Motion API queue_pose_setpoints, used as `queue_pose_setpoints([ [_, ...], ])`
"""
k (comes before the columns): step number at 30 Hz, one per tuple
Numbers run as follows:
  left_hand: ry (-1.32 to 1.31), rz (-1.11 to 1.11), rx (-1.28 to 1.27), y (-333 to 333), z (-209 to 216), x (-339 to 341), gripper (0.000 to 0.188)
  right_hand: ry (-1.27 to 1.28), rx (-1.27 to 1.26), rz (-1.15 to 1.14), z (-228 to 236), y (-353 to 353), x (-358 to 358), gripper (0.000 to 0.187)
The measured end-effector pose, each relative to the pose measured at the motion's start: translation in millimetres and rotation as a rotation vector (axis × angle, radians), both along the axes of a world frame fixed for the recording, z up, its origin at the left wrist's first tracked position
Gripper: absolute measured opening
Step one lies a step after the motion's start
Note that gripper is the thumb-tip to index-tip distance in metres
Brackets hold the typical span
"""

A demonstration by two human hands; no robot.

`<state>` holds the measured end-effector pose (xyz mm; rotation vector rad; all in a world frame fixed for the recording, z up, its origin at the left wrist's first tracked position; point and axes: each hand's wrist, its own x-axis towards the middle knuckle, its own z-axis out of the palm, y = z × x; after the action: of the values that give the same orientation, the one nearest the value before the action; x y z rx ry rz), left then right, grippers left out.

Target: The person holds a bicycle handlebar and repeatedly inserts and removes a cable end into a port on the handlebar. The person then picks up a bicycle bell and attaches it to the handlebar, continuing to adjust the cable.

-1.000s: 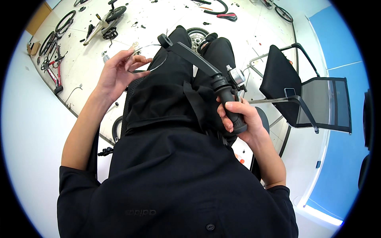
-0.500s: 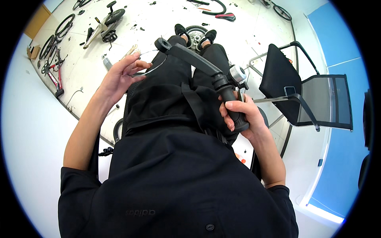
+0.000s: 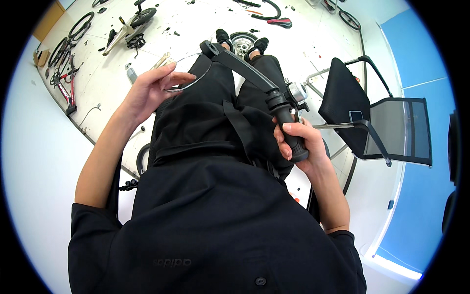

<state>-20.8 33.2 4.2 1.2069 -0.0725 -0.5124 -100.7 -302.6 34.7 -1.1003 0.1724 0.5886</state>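
Black grip [image 3: 286, 116] in right hand [image 3: 310, 143]; cable [image 3: 199, 79] at left hand [image 3: 148, 94]

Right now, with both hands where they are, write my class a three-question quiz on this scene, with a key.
1. Which hand is wrapped around the black grip?
2. True or false: the red-and-black saddle lies on the chair.
3. The thin cable at the left hand is: A) pulled straight; B) bent in a curve; C) tied in a knot.

Key:
1. The right hand.
2. False; it lies on the floor.
3. B.
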Motion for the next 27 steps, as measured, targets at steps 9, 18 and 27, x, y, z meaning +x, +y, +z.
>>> queue_pose_setpoints([
  [9, 0.248, 0.217, -0.057, 3.0, -16.2, 3.3, 0.061, 0.003, -0.008, 0.029, 1.4, 2.6, -1.7, 0.033],
  [18, 0.317, 0.108, 0.174, 3.7, -15.0, 4.1, 0.082, -0.053, -0.092, 0.114, 6.8, 8.3, -5.0, 0.029],
  [27, 0.371, 0.01, 0.235, -0.1, -10.4, 4.7, 0.09, -0.099, -0.172, 0.171, 11.9, 12.2, -8.8, 0.033],
])
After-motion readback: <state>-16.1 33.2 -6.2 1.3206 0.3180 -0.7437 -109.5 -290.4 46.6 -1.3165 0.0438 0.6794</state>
